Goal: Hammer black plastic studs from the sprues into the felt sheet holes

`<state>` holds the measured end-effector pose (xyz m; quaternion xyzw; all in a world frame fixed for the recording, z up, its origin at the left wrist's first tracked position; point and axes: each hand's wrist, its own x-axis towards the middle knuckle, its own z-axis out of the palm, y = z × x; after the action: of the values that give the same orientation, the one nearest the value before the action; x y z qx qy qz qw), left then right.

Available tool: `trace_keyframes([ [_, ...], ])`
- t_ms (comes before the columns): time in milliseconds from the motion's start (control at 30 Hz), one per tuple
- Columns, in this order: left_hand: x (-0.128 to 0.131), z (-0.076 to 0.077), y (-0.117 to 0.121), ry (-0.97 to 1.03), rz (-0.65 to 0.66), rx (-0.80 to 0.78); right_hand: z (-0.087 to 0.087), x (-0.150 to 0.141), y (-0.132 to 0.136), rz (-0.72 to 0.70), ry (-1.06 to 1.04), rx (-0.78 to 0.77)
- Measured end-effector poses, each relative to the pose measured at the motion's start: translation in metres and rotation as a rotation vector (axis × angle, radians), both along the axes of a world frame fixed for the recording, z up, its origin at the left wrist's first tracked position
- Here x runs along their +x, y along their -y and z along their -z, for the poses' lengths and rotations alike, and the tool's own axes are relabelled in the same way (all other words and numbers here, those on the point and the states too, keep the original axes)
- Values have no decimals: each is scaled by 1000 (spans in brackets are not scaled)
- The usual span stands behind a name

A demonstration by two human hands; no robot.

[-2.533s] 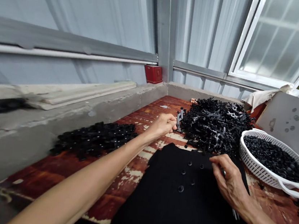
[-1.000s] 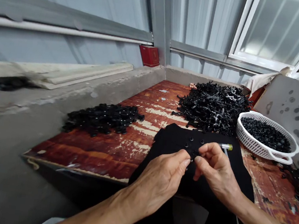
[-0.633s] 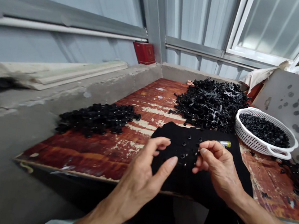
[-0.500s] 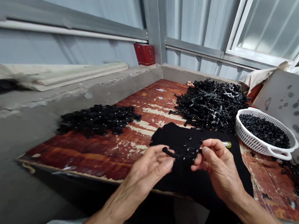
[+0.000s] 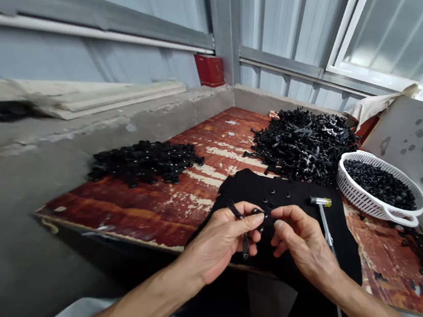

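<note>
My left hand (image 5: 227, 232) is closed on a black jointed strip (image 5: 234, 209), its narrow arms sticking out above and below the fingers and small shiny studs showing near the thumb tip. Just to its right hovers my right hand (image 5: 302, 236), thumb and forefinger nearly together in a pinch; anything between them is too small to make out. Both hands are above a black cloth (image 5: 247, 183) at the table's front edge. Several small round black pieces (image 5: 288, 194) lie on it beyond the fingers. A hammer (image 5: 321, 201) with a yellow-ended head rests beside my right hand.
A large heap of black strips (image 5: 305, 144) covers the back of the worn red table (image 5: 142, 222). A smaller pile (image 5: 145, 160) lies at the left. At the right stands a white basket (image 5: 361, 197) of small black pieces, with loose strips (image 5: 422, 248) near it.
The black strip, earlier stretched between both hands, is now gathered in my left hand. My right hand has come off it and slightly down, uncovering the hammer. The view has shifted a little.
</note>
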<state>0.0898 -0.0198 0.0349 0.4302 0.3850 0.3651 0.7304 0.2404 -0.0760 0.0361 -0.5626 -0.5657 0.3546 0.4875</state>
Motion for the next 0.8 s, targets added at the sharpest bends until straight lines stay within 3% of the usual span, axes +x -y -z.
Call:
trace_keyframes([
  [167,-13,-2,-21,-94,-1,-127,5,50,23,213,489,109],
  [300,-16,-2,-31,-200,29,-152,23,82,44,314,735,12],
  [433,-12,0,-36,-298,19,-181,36,86,54,284,887,-126],
  [600,-14,3,-39,-352,-14,-164,33,87,51,256,875,-227],
  [800,-10,6,-45,-370,-3,-146,19,102,45,189,656,-372],
])
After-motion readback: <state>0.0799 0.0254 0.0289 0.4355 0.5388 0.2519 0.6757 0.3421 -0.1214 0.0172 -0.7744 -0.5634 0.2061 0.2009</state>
